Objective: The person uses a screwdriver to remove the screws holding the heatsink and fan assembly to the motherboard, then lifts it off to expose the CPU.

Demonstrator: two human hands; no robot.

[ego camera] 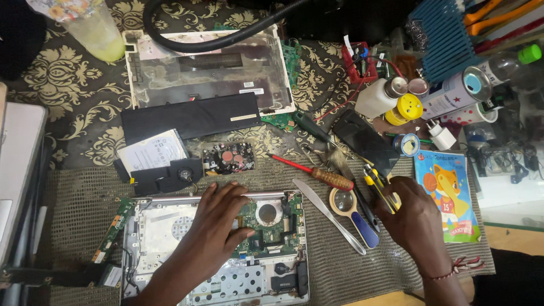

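Left hand [218,218] flat, holding nothing, steadying opened silver laptop chassis [164,232] | right hand [411,218] beside it closing on yellow-handled tool [377,182] | guessing screws next, needs a firm grip

the right hand [416,218] hides the yellow-handled tool's [377,184] lower end; its fingers cannot be seen.

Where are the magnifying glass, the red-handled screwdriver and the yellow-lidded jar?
magnifying glass [344,201]: head view, on the round lens.
red-handled screwdriver [331,179]: head view, on the ribbed grip of the handle.
yellow-lidded jar [409,106]: head view, on the yellow lid.
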